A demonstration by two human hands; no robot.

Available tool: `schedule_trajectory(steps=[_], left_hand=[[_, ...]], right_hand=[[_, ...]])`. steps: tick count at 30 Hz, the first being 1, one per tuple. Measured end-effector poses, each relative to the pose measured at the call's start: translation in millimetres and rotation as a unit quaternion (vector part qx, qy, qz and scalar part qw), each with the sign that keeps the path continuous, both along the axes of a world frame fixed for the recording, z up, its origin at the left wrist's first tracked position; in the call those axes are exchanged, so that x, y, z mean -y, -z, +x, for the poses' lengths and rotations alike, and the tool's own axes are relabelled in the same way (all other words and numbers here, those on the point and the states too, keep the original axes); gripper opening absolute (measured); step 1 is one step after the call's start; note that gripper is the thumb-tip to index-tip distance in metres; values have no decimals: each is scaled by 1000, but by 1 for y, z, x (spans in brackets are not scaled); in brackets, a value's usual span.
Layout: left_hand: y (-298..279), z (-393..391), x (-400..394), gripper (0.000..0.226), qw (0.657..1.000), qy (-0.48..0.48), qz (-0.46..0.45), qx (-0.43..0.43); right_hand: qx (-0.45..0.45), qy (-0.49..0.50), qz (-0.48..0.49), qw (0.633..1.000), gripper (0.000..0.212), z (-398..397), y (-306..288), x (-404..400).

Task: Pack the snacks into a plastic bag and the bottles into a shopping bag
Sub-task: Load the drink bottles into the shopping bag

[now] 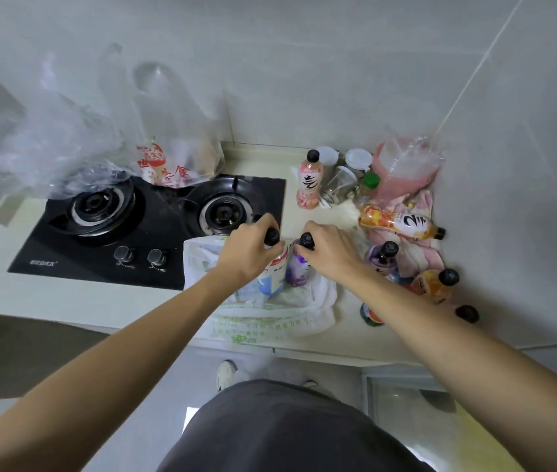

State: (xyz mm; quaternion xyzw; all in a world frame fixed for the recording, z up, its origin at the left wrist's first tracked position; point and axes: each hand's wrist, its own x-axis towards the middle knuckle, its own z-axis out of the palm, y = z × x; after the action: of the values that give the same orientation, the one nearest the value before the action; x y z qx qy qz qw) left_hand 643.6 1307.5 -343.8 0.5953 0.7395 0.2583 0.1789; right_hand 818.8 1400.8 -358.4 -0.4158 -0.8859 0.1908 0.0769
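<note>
A white shopping bag [263, 321] with green print lies open on the counter in front of me. My left hand [253, 250] grips the neck of a white and blue bottle [272, 279] standing in the bag. My right hand [328, 250] grips the neck of a purple bottle [297, 270] beside it, also in the bag. More bottles are on the counter: a pink one [309, 180] upright at the back, an orange one [399, 224] lying on its side, a purple one [384, 255], an orange one [435, 282]. A clear plastic bag [174, 155] holding snacks sits behind the stove.
A black two-burner gas stove [147, 226] fills the counter's left side. Glass jars [341, 175], a pink container [403, 168] in plastic and a pink cloth [420, 253] crowd the right corner against the tiled wall. Another crumpled clear bag [59, 144] lies at the left.
</note>
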Motion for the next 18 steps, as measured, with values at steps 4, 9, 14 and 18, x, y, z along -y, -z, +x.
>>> schedule_trajectory(steps=[4,9,14,18], left_hand=[[14,6,-6,23,1000,3,-14,-13],[22,7,-32,24,999,-4,-13,-29],[23,8,-72,23,999,-2,-10,-41],[25,11,-105,24,999,7,-21,-42]], right_hand=[[13,-1,13,1000,28,-3,6,-10],[37,5,39,999,28,-1,7,-34],[38,25,56,997,26,10,5,-64],[47,48,60,996,29,15,5,-87]])
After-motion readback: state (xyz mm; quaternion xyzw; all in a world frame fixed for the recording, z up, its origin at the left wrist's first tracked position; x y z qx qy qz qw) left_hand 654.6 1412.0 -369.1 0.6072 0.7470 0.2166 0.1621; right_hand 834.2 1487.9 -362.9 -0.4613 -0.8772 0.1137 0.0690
